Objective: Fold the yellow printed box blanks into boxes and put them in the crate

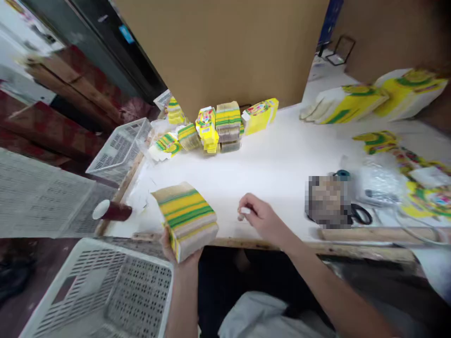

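Head view: the left hand [185, 264] holds 1 stack of yellow-and-green cartons [186, 211], tilted over the front edge [243, 242] of the table [275, 164], fingers wrapped under it and up its side; the right hand [260, 216] is over the table, apart from the stack, fingers curled in, and I cannot tell whether they pinch anything; the held cartons look squared into a block; more bundles [228, 115] stand at the back, though which are finished and which are left I cannot tell; white tabletop stretches between hands and bundles; a cardboard panel [218, 51] bounds it behind, a dark red cup [118, 211] is by the left edge, scissors [361, 214] lie rightward, and a white crate [130, 254] is just beside the left forearm.
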